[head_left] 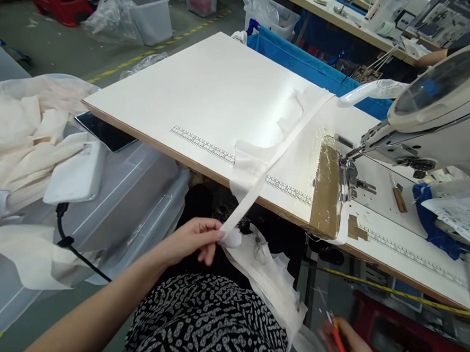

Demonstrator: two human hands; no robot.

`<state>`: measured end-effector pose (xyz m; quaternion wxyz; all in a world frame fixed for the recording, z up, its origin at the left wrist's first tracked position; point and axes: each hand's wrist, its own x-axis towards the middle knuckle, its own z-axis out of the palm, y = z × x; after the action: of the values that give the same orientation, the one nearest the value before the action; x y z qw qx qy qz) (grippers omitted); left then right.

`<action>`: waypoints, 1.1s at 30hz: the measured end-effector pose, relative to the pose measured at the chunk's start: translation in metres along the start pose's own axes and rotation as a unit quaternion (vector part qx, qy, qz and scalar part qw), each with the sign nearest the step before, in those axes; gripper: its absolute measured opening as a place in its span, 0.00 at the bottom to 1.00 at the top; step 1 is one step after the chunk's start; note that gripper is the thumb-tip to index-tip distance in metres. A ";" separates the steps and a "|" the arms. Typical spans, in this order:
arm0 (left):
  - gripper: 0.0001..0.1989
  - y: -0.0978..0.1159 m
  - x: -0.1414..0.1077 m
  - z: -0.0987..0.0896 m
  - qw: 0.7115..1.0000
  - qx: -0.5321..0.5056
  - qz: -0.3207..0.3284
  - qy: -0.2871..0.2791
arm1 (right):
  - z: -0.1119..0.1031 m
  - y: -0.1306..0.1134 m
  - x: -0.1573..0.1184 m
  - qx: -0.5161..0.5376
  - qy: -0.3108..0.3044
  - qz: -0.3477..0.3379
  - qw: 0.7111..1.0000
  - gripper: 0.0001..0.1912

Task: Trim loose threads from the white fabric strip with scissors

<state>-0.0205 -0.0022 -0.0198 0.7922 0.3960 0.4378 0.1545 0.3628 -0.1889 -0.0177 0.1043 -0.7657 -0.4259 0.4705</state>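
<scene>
My left hand (201,240), closed in a pinch, holds the near end of a long, narrow white fabric strip (282,149). The strip runs up across the white tabletop (209,84) towards its far edge, with thin sheer fabric attached along it. More pale fabric (268,279) hangs in a bunch over my lap, just below that hand. At the lower right, my right hand (354,345) is wrapped round a slim red-handled tool (340,342) with a metal tip; motion blur hides its exact kind. The tool's tip is close to the hanging fabric.
A sewing machine (442,109) stands at the right, beside a wooden-handled tool (398,194). A yellow tape measure (395,293) runs along the table's front edge. At left, pale fabric pieces (22,142) and a white device with a cable (78,171) lie on plastic bins.
</scene>
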 end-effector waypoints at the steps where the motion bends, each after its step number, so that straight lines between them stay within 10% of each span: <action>1: 0.22 -0.006 0.000 0.007 0.999 -0.032 -0.003 -0.006 | 0.011 -0.016 0.007 -0.005 -0.019 -0.014 1.000 0.27; 7: 0.22 -0.012 -0.006 0.027 0.998 -0.063 0.008 0.002 | 0.049 -0.114 0.046 0.031 -0.284 -0.196 0.938 0.25; 16: 0.22 -0.009 -0.009 0.027 0.998 -0.054 0.002 0.029 | 0.060 -0.157 0.090 -0.166 -0.294 -0.267 0.903 0.29; 33: 0.20 -0.009 -0.010 0.027 0.998 -0.054 -0.004 0.027 | 0.066 -0.160 0.082 -0.260 -0.159 -0.297 0.905 0.30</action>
<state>-0.0047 -0.0276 -0.0128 0.8007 0.3466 0.4522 0.1852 0.2372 -0.0448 -0.0152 -0.0327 -0.5186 -0.7520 0.4054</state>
